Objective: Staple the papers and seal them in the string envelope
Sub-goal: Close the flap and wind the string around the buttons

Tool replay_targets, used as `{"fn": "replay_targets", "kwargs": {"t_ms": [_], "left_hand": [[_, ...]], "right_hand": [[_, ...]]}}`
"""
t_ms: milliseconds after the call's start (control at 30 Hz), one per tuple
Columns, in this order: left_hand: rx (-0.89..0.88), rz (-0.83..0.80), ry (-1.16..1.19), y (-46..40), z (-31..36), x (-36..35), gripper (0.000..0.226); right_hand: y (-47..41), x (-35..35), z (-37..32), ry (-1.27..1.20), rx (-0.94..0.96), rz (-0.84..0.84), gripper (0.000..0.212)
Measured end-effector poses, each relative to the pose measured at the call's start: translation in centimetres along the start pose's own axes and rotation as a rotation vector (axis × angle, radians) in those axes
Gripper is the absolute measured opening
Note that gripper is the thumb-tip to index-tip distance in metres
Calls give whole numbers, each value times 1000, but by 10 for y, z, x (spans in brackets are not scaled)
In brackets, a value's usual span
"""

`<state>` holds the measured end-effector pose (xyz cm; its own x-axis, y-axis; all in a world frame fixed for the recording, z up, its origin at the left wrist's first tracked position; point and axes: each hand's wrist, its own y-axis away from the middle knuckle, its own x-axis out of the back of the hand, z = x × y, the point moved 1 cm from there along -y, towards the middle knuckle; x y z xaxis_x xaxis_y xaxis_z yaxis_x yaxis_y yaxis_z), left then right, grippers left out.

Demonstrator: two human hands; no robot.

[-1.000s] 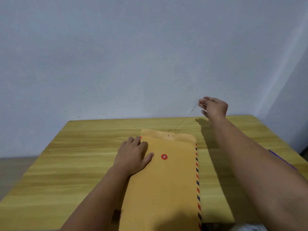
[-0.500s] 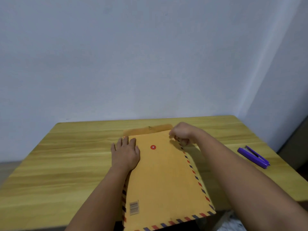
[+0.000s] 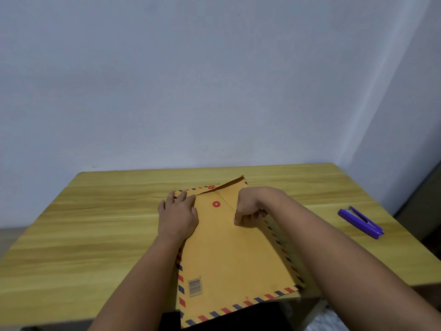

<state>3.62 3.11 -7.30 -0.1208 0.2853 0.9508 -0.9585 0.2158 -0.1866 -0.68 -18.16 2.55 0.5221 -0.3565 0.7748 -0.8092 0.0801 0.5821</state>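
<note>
Head view, forward and down, near table [image 3: 95, 223]

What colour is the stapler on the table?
Purple; the stapler shows clearly at the right in the head view.

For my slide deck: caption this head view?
Left hand steadies envelope; right hand pulls its string.

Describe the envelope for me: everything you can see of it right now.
The envelope is tan paper with a red-and-blue striped border, a barcode and two red buttons. It lies flat on the table, near end overhanging the edge. The flap is folded down, its right corner lifting. The left hand presses it; the right hand pinches the string.
</note>
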Motion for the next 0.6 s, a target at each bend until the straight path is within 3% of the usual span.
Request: {"fn": "replay_targets", "kwargs": {"t_ms": [133,267,333,467,600], "left_hand": [[6,-2,28,-1,0,0,47],[2,3,22,-1,0,0,47],[-10,-3,13,-2,0,-1,47],[-41,43,-26,-9,-1,-2,45],[-76,81,-11,-17,-3,-7,47]], "right_hand": [[-7,4,-14,107,-71,261,31],[-27,2,-30,48,-37,474,16],[-38,-1,-35,-9,23,510,9],[-58,-10,-41,-20,106,530,39],[-74,-10,-42,15,108,580,36]]}}
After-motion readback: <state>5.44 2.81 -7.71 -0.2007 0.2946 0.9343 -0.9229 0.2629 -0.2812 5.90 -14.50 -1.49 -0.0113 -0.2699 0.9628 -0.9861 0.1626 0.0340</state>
